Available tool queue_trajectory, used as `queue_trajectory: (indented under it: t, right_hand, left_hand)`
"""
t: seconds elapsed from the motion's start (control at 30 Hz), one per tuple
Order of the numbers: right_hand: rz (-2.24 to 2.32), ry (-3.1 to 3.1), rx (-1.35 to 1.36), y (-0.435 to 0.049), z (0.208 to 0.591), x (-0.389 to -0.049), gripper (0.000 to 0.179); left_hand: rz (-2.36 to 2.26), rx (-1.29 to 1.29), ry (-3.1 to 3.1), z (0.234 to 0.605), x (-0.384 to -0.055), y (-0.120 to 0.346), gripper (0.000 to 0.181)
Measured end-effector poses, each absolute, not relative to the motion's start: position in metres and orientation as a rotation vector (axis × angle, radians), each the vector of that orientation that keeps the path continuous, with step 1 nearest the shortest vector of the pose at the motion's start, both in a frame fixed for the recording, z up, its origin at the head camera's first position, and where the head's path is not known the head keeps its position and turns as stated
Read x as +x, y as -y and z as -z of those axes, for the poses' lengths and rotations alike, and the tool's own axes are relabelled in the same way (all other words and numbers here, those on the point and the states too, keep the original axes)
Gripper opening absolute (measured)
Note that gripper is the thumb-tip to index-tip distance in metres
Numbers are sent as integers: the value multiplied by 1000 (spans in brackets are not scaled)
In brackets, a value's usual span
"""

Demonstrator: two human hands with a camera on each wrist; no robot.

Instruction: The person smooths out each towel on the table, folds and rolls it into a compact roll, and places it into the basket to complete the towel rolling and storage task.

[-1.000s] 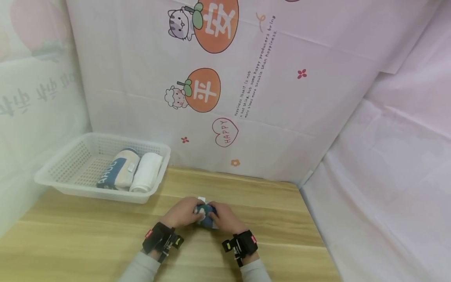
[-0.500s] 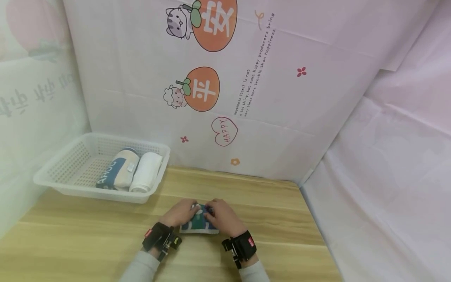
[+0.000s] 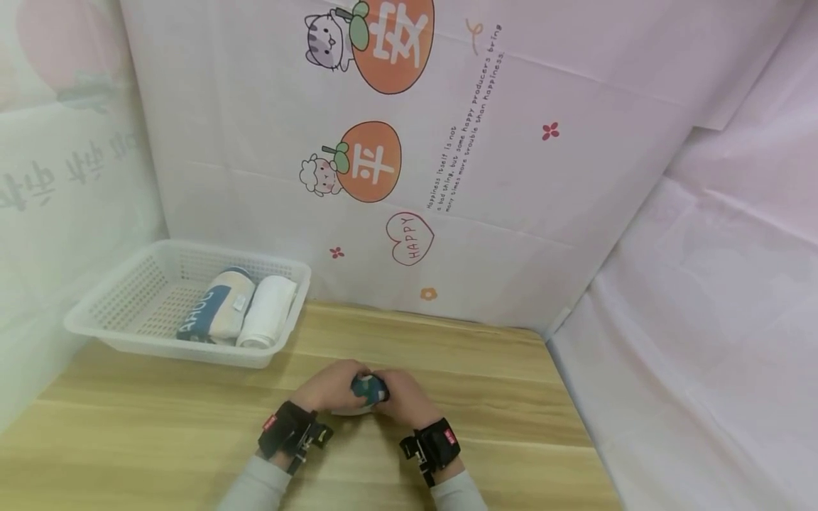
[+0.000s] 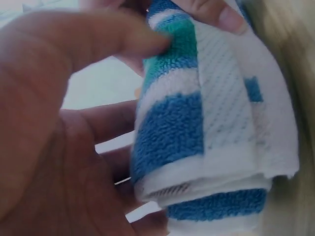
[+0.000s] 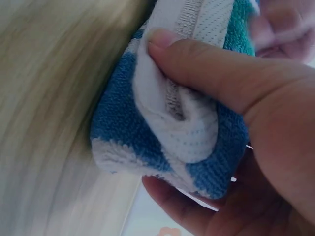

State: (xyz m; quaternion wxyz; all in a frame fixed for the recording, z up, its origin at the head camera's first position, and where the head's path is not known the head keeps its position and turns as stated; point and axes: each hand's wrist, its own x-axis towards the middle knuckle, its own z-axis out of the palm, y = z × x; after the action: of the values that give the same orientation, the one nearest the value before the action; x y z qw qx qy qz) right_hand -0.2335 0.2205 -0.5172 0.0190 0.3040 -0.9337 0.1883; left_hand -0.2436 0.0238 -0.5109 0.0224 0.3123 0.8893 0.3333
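A small terry towel (image 3: 369,387) in blue, green and white sits between my two hands, folded into a thick bundle just over the table. My left hand (image 3: 334,387) holds its left end, with the thumb on the near side and the fingers behind, as the left wrist view shows on the striped cloth (image 4: 170,128). From the other side my right hand (image 3: 409,399) grips the right end. In the right wrist view its thumb (image 5: 197,64) presses on a white hem (image 5: 187,132) that is folded over, and the fingers curl beneath.
At the back left stands a white plastic basket (image 3: 96,333). Inside it lie a rolled beige and blue towel (image 3: 220,305) and a rolled white towel (image 3: 268,309). The wooden table (image 3: 486,397) meets a printed cloth wall (image 3: 498,270) behind and hanging cloth at both sides.
Half a second ago the towel lay flatter with its front edge spread toward me. Now it is gathered into a compact bundle between my hands, which have closed in around it.
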Motion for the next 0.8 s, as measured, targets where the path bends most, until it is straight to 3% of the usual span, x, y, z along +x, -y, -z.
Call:
queue_trajectory:
  t: [0.23,0.5,0.8]
  right_hand:
    - [-306,2949,956,-216,522,-233,55]
    - [-427,3050,931,-215,523,-228,70]
    - [-221,2986,799,-204,530,-228,58]
  left_hand:
    - [-855,943,-2776,509,-237,-27,57]
    - [-683,828,-2766,516,-231,-30,83]
    - [-729,802,-2860,531,-242,-35,66]
